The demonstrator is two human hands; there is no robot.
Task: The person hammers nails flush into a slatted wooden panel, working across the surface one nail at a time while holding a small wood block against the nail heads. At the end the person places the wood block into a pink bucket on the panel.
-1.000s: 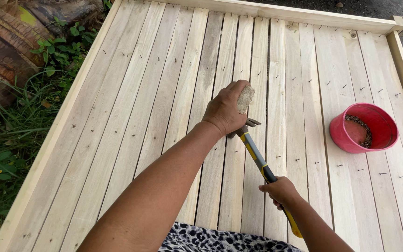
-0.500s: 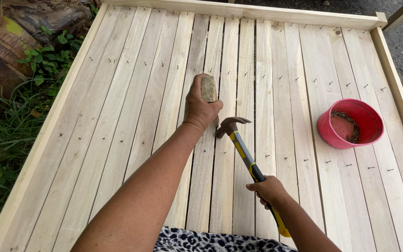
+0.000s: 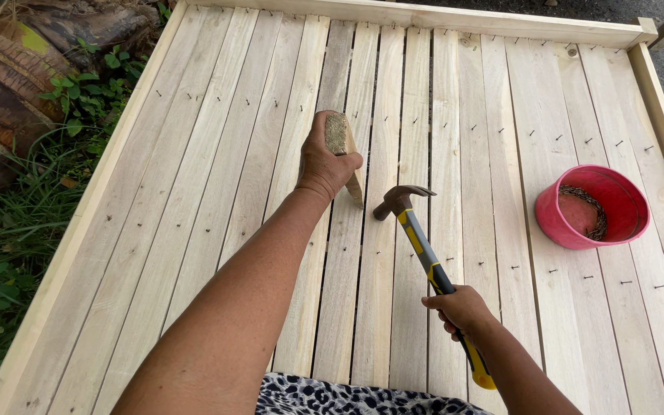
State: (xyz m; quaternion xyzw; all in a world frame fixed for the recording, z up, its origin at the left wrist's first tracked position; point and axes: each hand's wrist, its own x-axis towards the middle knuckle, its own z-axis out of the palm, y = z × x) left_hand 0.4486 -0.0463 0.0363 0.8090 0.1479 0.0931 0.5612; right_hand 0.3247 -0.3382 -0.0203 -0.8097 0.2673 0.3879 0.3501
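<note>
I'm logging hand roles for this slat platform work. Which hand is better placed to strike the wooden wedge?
Right. The right hand grips the claw hammer, its head beside the wooden wedge. The left hand is occupied holding that wedge upright.

L arm: I see it stretched forward, bare forearm running up the middle of the view | L hand [image 3: 326,163]: fist closed, knuckles up, thumb wrapped | R arm: lower right, bent, wrist angled inward | R hand [image 3: 461,309]: fingers curled tight in a grip, back of hand up
</note>
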